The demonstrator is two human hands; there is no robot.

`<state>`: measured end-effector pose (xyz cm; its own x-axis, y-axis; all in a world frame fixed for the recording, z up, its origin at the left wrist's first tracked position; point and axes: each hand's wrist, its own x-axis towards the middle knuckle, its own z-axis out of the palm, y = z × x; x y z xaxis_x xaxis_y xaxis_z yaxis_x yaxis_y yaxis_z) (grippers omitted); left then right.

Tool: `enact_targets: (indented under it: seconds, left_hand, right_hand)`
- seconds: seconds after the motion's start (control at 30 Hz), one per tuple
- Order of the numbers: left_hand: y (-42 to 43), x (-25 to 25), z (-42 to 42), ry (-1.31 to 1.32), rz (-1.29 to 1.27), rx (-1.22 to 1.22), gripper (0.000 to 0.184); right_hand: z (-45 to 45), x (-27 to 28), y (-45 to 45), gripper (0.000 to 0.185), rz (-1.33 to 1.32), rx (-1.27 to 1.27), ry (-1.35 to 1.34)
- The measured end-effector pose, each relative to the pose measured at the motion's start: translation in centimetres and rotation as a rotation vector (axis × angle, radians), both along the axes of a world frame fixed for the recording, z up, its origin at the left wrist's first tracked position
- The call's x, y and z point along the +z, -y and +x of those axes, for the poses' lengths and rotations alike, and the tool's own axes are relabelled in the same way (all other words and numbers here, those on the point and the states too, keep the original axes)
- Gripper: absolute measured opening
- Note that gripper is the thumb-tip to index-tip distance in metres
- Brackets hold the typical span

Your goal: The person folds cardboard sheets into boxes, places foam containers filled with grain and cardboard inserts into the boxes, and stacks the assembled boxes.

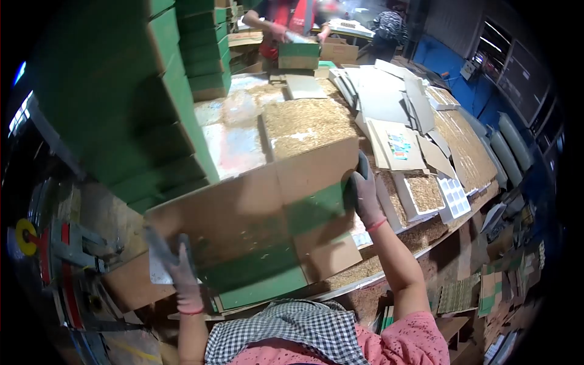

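Note:
A large brown and green cardboard carton (pixel 243 228) spans the space in front of my body, tilted and apparently folded flat. My gloved right hand (pixel 368 194) grips its right edge, with the fingers partly behind the board. At the lower left, my gloved left hand (pixel 181 274) holds the carton's other side, its thumb and fingers apart around the edge. Just beyond the carton lies a shallow tray filled with straw-coloured shavings (pixel 310 125).
Tall stacks of green cartons (pixel 134 91) rise at the left. Grey cardboard sheets (pixel 383 94), a white tray of shavings (pixel 423 193) and a white compartment tray (pixel 452 198) lie on the right. Across the table, a person in red (pixel 295 24) handles a green box (pixel 298 56).

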<state>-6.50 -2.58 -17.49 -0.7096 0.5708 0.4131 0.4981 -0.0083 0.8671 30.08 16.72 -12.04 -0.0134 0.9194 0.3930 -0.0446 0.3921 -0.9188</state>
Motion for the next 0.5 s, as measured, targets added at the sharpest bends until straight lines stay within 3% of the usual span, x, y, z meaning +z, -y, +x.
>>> enact_targets:
  seconds: [0.1, 0.13, 0.2, 0.27, 0.33, 0.4, 0.43, 0.5]
  left_hand:
    - [0.5, 4.6, 1.0, -0.58, -0.01, 0.196, 0.083]
    - [-0.1, 8.7, 2.8, -0.823, -0.141, 0.083, 0.078]
    - [-1.1, 16.8, 6.4, -1.308, -0.288, -0.207, 0.074]
    - [-2.8, 15.3, 6.6, -1.038, -0.567, -0.56, 0.068]
    - [-3.5, 16.5, 7.2, -0.95, -0.62, -0.628, 0.063]
    - [-4.7, 16.1, 5.3, -0.868, -0.66, -0.74, 0.053]
    - [-5.2, 16.2, 3.9, -0.827, -0.69, -0.735, 0.048]
    - [-6.9, 17.3, 3.3, -0.797, -0.696, -0.723, 0.044]
  right_hand:
    - [0.8, -1.8, -0.5, 0.038, -0.07, -0.013, -0.152]
    - [0.7, -3.2, -1.1, 0.038, -0.192, -0.031, -0.007]
    - [1.3, -4.8, -1.7, 0.043, -0.209, 0.134, -0.022]
    - [0.3, 0.6, -0.3, 0.036, 0.328, -0.247, 0.235]
    - [-0.5, 6.3, 3.0, 0.039, 0.72, -0.257, 0.591]
    - [-3.2, 4.8, 5.2, 0.035, 0.746, -0.007, 0.957]
    - [-2.5, 3.4, 6.2, 0.035, 0.73, -0.022, 0.952]
    - [-1.2, 1.4, 6.5, 0.035, 1.034, -0.02, 0.909]
